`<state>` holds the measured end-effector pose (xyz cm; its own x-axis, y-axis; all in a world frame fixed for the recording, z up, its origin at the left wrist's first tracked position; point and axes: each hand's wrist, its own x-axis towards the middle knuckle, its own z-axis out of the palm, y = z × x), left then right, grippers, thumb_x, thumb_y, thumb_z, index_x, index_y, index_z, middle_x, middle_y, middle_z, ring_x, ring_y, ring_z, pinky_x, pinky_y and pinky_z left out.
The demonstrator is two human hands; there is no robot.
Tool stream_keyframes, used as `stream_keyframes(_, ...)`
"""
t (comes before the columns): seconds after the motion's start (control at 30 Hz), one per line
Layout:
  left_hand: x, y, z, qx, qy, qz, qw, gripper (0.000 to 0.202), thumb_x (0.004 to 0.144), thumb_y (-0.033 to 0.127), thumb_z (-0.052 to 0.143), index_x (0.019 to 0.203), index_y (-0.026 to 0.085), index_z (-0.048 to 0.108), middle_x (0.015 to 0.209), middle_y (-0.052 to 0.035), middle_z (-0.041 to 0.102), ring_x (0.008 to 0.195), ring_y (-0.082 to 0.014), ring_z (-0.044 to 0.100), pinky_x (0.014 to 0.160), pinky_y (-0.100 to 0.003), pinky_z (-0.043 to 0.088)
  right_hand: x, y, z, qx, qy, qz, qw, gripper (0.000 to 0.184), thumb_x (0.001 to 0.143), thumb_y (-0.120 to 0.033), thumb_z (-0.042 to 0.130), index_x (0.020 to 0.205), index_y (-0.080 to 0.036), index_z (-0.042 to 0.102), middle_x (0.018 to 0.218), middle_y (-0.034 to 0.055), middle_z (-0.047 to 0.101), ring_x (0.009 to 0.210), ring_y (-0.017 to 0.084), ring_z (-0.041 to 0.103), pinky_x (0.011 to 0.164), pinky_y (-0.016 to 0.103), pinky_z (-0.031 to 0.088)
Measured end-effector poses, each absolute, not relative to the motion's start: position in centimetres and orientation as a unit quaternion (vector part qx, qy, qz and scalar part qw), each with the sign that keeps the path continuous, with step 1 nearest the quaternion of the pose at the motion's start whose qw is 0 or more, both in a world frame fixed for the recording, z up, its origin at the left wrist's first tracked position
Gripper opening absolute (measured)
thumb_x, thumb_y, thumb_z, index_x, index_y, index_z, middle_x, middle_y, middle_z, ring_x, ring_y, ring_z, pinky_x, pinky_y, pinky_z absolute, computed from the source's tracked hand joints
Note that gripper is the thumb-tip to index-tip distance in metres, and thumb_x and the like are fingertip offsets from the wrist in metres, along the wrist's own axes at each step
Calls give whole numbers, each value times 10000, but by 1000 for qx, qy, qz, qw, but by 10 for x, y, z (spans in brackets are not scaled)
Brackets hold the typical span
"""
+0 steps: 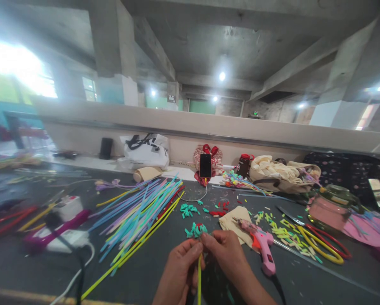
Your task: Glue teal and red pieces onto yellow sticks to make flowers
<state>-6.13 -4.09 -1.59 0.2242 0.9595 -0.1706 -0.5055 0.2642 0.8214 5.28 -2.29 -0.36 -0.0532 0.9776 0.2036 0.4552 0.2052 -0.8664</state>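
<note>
At the front of the table my left hand (184, 264) and my right hand (226, 254) meet, thumbs and fingers pinched together. Between them stands a yellow-green pipe cleaner (199, 277), its stem running down from my left fingers. A teal flower head (195, 230) with a red centre sits on top, right at my fingertips. My right fingers press close beneath the flower; the exact spot they grip is partly hidden. Just beyond lie a pile of short teal pieces (189, 210) and several small red pieces (220, 213).
Long coloured pipe cleaners (142, 216) spread to the left, near a power strip (59, 237). To the right are a pink glue gun (264, 250) on a beige cloth, cut yellow-green pieces (291, 237), scissors (323, 245) and a jug (330, 207). A phone (205, 165) stands behind.
</note>
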Motion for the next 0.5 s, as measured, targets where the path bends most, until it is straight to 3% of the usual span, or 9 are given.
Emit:
stream_keyframes(0.3,-62,-36,-27,339,357,506,709,291,644,376,595,485,158,489,255,84,381,179,-24,269,249,-137,178,53,-23,-1,-559,-663,278,413,415,720,-426,461,408,-152,441,382,-66,273,386,53,252,370,191,158)
stream_keyframes(0.5,-60,-36,-30,344,372,518,689,276,589,377,640,507,162,489,289,79,438,186,-20,277,251,-142,168,53,-22,-4,-577,-662,253,406,429,720,-448,453,408,-154,437,395,-65,271,400,57,246,383,202,147)
